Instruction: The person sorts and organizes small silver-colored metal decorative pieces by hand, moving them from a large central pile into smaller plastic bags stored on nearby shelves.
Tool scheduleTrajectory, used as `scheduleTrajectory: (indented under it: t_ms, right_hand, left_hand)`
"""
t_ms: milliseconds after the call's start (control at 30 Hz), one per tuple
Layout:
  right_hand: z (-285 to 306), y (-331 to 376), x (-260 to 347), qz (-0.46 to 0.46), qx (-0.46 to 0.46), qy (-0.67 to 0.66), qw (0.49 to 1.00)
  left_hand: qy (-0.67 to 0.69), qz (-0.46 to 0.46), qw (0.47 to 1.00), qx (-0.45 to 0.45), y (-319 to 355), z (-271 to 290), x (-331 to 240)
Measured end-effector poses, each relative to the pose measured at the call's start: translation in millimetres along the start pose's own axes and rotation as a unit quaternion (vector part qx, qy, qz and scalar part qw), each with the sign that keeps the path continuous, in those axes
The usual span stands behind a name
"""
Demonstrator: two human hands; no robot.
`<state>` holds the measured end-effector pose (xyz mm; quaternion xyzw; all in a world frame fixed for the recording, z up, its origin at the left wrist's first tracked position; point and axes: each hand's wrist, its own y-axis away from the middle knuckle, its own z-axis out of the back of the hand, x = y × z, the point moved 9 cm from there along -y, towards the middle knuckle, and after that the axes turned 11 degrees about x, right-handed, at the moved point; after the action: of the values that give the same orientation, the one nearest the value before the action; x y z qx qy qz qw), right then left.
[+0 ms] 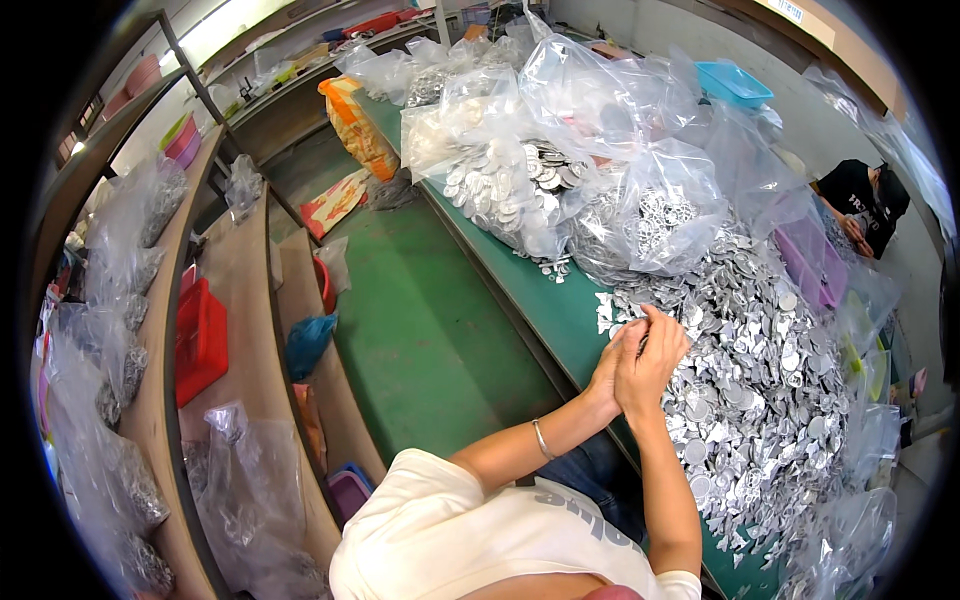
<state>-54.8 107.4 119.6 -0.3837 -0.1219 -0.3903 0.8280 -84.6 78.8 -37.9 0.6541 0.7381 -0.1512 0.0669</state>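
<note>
Both hands pinch small silver pieces at the pile's near edge.

Left hand [607, 375] and right hand [655, 352] are pressed together, grip closed on a thin metal piece [640, 325] over the green counter [560, 310]. Risks: sharp stamped edges, and the loose pile of silver discs [770, 370] sliding off; the bulging clear bags [640, 210] could spill.

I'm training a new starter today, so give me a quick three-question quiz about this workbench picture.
1. True or false: the left hand and right hand are pressed together over the pile of silver discs.
2. What does the pile rest on? A) green table B) red bin C) bare floor
3. What is worn on the left wrist?

Key:
1. True; both hands meet at the pile's near edge, and whether the fingers pinch a disc cannot be told.
2. A; clear plastic bags of more discs sit behind it.
3. A thin bracelet.
</note>
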Motion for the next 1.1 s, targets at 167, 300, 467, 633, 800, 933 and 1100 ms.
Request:
scheduleTrajectory:
  t_ms: [167,300,467,633,800,933,1100]
  right_hand:
    - [-2,3,-5,-0.007,-0.008,-0.017,1.0]
    - [-8,4,-16,-0.046,-0.005,-0.068,0.997]
    - [-6,8,-24,-0.095,-0.046,-0.22,0.97]
    - [-5,15,-30,-0.091,-0.15,-0.417,0.892]
    - [-11,28,-38,-0.109,-0.146,-0.35,0.919]
    - [-21,44,-51,-0.148,-0.111,-0.365,0.912]
    - [-34,52,-58,-0.181,-0.073,-0.351,0.916]
  left_hand:
    - [0.047,0.059,0.997,0.024,6,-40,-17]
    - [0.069,0.069,0.995,-0.006,10,-51,-22]
    - [0.11,0.11,0.983,-0.098,9,-55,-25]
    - [0.198,0.075,0.974,-0.08,-3,-41,-33]
    - [0.241,0.043,0.968,-0.054,-46,-51,-80]
    - [0.113,-0.123,0.985,-0.032,-103,-67,-183]
    - [-0.166,-0.331,0.916,-0.154,-150,-51,-282]
